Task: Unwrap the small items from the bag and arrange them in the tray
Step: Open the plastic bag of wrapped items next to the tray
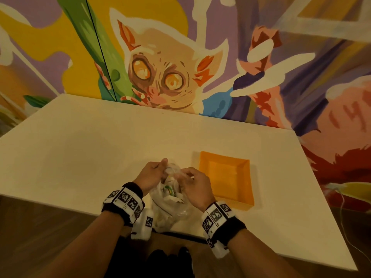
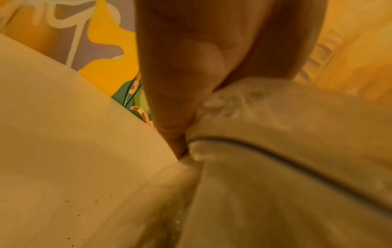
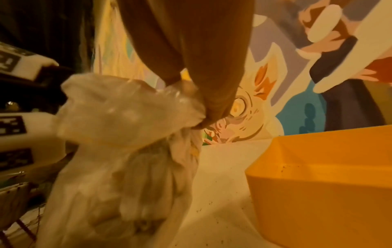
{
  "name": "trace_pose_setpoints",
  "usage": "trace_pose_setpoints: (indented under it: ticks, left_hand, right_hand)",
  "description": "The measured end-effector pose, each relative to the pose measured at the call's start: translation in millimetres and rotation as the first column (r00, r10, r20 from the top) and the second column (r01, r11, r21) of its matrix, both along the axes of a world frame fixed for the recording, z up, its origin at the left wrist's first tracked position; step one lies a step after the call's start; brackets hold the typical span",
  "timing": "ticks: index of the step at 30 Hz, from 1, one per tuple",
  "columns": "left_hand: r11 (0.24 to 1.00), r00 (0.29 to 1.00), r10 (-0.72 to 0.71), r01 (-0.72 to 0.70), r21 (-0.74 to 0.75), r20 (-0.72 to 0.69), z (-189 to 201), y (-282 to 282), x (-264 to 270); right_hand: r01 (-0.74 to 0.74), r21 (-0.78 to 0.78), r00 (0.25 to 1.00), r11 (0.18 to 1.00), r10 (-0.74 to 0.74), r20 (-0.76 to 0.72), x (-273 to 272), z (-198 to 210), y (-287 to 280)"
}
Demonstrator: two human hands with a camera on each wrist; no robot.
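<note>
A crumpled clear plastic bag (image 1: 170,205) (image 3: 127,142) stands near the front edge of the white table (image 1: 100,153); pale wrapped items with a bit of green and yellow show through it. Both hands hold its gathered top. My left hand (image 1: 155,170) pinches the plastic from the left; in the left wrist view its fingers (image 2: 180,83) press into the bag (image 2: 275,167). My right hand (image 1: 189,178) (image 3: 207,107) pinches the bunched neck from the right. An orange square tray (image 1: 226,178) (image 3: 328,184) sits just right of the bag with nothing visible inside.
A painted mural wall (image 1: 180,57) rises right behind the table's far edge. The table's front edge runs under my wrists, with dark floor below. A thin white cable (image 1: 343,213) hangs off the table's right side.
</note>
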State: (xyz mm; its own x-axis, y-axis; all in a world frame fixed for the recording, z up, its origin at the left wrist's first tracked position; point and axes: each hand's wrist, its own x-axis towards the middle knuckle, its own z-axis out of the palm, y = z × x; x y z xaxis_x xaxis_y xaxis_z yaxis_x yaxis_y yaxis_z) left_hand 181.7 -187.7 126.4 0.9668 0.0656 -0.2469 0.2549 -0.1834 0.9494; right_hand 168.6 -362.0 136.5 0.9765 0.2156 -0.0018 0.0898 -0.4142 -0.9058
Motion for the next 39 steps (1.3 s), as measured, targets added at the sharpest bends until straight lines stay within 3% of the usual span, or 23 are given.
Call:
trace_pose_setpoints:
  ticks: [3,4,6,8,12,15,18,21,26,33,39]
  left_hand:
    - [0.999,1.000,-0.004,0.004,-0.037,0.009,4,-7,-5]
    - [0.998,0.999,-0.008,0.010,-0.057,0.039,7,-10,-8]
    - [0.999,0.993,-0.036,0.038,-0.018,0.108,12,-12,-13]
    - [0.999,0.989,-0.036,0.032,0.030,0.141,13,-12,-14]
    - [0.983,0.992,0.098,-0.109,0.146,0.080,-3,-3,-1]
    - [0.940,0.994,0.092,-0.067,0.334,-0.059,-8,4,-3]
    - [0.892,0.976,0.124,-0.031,0.451,-0.179,-15,10,-12]
    - [0.878,0.941,0.199,-0.048,0.476,-0.272,-14,13,-17]
    - [0.902,0.931,0.126,0.036,0.429,-0.342,4,4,-22]
    - [0.936,0.904,0.129,0.025,0.352,-0.407,-2,9,-26]
    - [0.958,0.911,0.286,-0.272,0.086,-0.296,-3,8,-29]
  right_hand:
    - [0.031,-0.087,0.999,0.996,-0.030,0.015,8,-14,2]
    - [0.031,-0.045,0.998,0.998,-0.034,-0.061,11,-16,3]
    - [0.099,0.190,0.953,0.977,-0.038,-0.301,16,-13,6]
    - [0.235,0.389,0.862,0.891,-0.005,-0.508,21,-6,7]
    - [0.313,0.361,0.791,0.879,-0.031,-0.610,30,-16,10]
    - [0.327,0.212,0.796,0.921,-0.148,-0.587,35,-23,10]
    - [0.149,-0.083,0.891,0.985,-0.170,-0.420,31,-18,4]
    - [0.015,-0.355,0.943,0.935,-0.131,-0.305,21,-9,0]
    - [-0.045,-0.617,0.987,0.785,-0.059,-0.146,5,3,-3]
    - [0.045,-0.572,0.960,0.819,-0.194,-0.201,-6,0,-3]
    - [0.185,-0.306,0.901,0.934,-0.285,-0.326,1,-5,-7]
